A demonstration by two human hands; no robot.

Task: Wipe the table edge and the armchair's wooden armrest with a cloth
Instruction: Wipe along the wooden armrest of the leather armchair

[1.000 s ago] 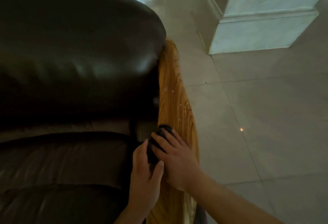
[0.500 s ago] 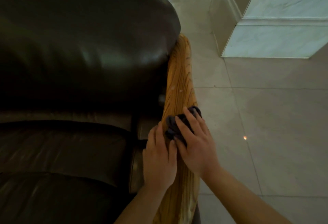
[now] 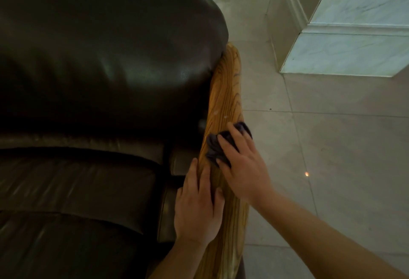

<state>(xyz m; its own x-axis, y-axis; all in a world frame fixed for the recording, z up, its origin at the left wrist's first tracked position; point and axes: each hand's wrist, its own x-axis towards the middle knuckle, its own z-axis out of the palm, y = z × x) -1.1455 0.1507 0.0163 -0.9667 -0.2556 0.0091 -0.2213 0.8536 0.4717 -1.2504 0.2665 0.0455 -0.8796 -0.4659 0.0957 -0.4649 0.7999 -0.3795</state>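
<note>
A glossy wooden armrest (image 3: 224, 92) with strong grain runs along the right side of a dark leather armchair (image 3: 106, 68). A small dark grey cloth (image 3: 215, 146) lies bunched on the armrest's top. My right hand (image 3: 241, 166) presses flat on the cloth, fingers spread over it. Just below, my left hand (image 3: 199, 208) rests on the armrest's inner edge, fingers pointing up along the wood and holding nothing. No table is in view.
Pale tiled floor (image 3: 332, 146) spreads to the right of the armchair, with a small orange light spot (image 3: 306, 174). A white marble column base (image 3: 345, 53) stands at the upper right. The chair's seat cushion (image 3: 66, 190) fills the lower left.
My right hand slid the cloth from the armrest's inner side to its top and outer edge. My left hand dropped slightly behind it. The view swung left.
</note>
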